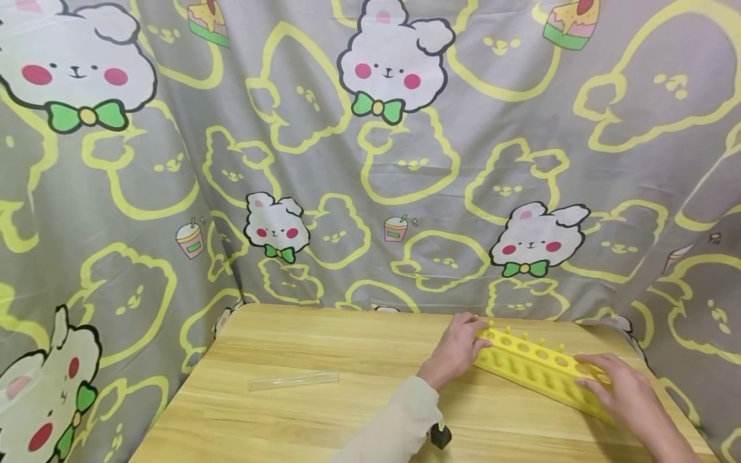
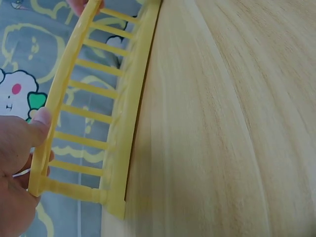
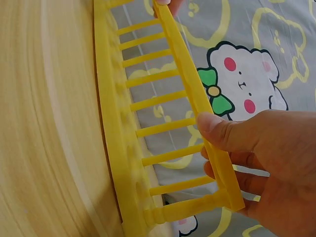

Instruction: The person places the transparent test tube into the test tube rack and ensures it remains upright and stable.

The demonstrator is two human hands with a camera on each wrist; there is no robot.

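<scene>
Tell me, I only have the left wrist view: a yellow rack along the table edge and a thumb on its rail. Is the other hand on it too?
Observer: Yes. In the right wrist view the right hand grips the far end of the yellow rack, thumb pressed on its top rail.
Operator: Does the rack's top face have anything on it?
Observer: The head view shows a row of round holes along it, with small pegs at the back edge.
Operator: Anything else on the table?
Observer: A clear tube lies flat on the wooden table, apart from the left hand and off to its left.
</scene>
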